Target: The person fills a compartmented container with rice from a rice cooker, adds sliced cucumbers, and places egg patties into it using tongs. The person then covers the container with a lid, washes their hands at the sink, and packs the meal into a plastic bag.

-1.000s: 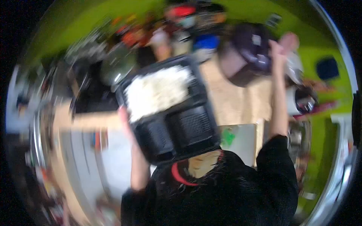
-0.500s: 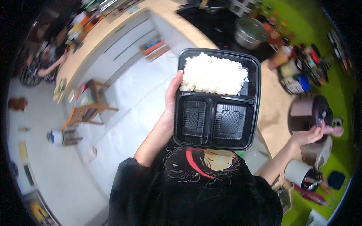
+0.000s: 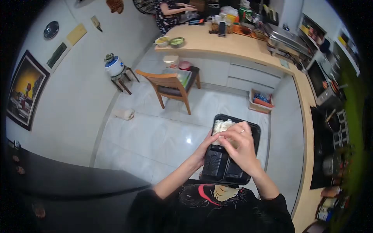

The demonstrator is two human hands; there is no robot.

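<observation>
My left hand (image 3: 204, 149) grips a black compartment tray (image 3: 213, 167) by its left side, with the thumb over the rim. White rice (image 3: 222, 125) lies in the large far compartment; the two smaller near compartments show bare bottoms. Above the rice is my right hand (image 3: 241, 145), its fingers bent together in a pinch close to my left thumb. Whatever is between those fingertips is too small or hidden to make out. The right hand covers much of the rice and the tray's right side.
A wooden chair (image 3: 171, 91) with things on its seat stands ahead on the tiled floor. Beyond it, a counter (image 3: 217, 44) holds bowls and many items, with another person (image 3: 171, 13) behind. A cooktop (image 3: 320, 155) and pot (image 3: 332, 165) are at the right.
My right hand has come from beside the pink handle at the right to above the rice. The view has turned left toward the chair and counter; the left hand still holds the tray.
</observation>
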